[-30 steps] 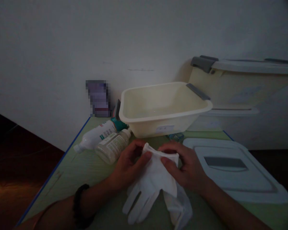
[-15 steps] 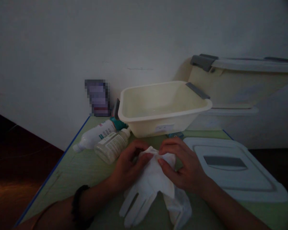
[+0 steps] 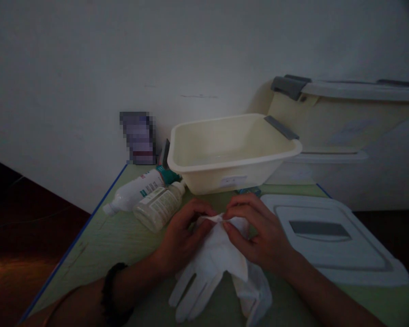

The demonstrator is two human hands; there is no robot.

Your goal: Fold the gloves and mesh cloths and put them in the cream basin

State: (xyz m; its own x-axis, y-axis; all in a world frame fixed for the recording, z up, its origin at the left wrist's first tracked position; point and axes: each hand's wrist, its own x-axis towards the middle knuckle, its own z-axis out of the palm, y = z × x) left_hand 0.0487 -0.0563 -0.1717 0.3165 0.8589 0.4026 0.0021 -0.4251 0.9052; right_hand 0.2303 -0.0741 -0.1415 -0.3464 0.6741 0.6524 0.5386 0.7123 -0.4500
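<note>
Both hands pinch the upper edge of a white glove (image 3: 214,259), whose fingers hang down toward the front of the table. My left hand (image 3: 191,231) is closed on the left part of that edge, thumb in front and fingers behind. On the right part, my right hand (image 3: 255,231) holds the cloth between thumb and fingertips, close beside the left. More white glove fabric (image 3: 255,293) lies to the lower right, partly under the held glove; whether it is a second glove is partly hidden. A dark hair tie or bracelet circles my left wrist.
Behind my hands stands a cream plastic bin (image 3: 231,159). A white spray bottle (image 3: 132,190) and a clear bottle (image 3: 160,206) lie at left, near a blurred phone-like object (image 3: 139,138). A white lid (image 3: 330,245) lies at right; a lidded box (image 3: 327,118) stands behind.
My fingertips have come closer together on the glove's edge, and the peak of cloth between them has flattened into a narrow pinched fold. The other things stay in place.
</note>
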